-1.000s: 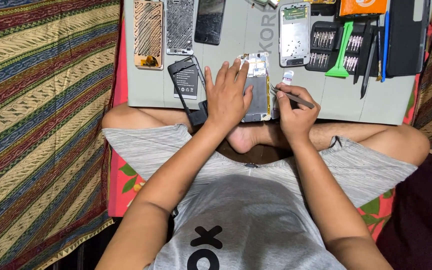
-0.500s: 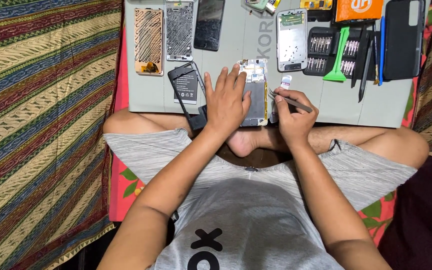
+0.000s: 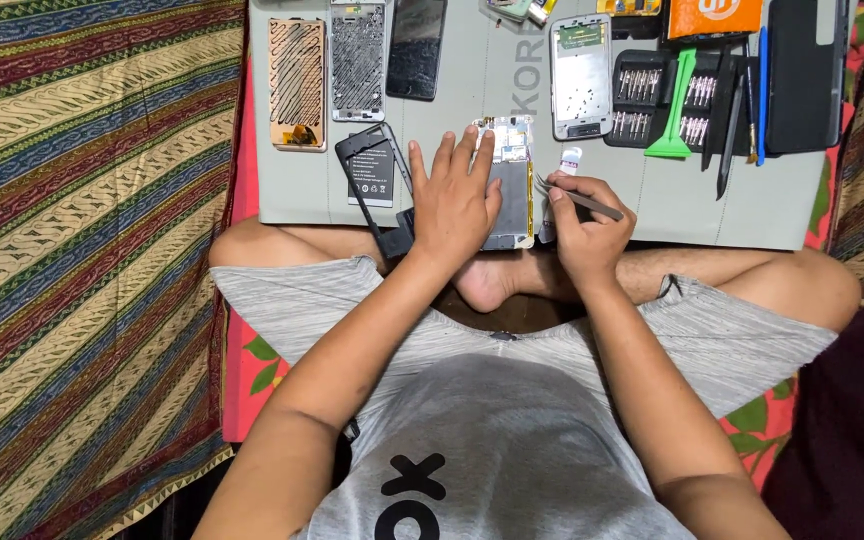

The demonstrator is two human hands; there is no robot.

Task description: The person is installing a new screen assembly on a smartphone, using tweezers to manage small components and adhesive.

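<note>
I am pressing my left hand (image 3: 455, 200), fingers spread flat, on the opened phone (image 3: 512, 180) lying on the grey mat (image 3: 652, 215) before my crossed legs. My right hand (image 3: 586, 222), just right of the phone, is gripping tweezers (image 3: 577, 197) pointing at its edge.

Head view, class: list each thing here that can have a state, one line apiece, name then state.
Opened phone: back off, insides showing, flat on the mat, pressed by the left hand.
Tweezers: pinched in the right hand, tips at the phone's edge.
Black frame: detached, lying flat.
Bit case: open.
Green pry tool: lying unused.
</note>
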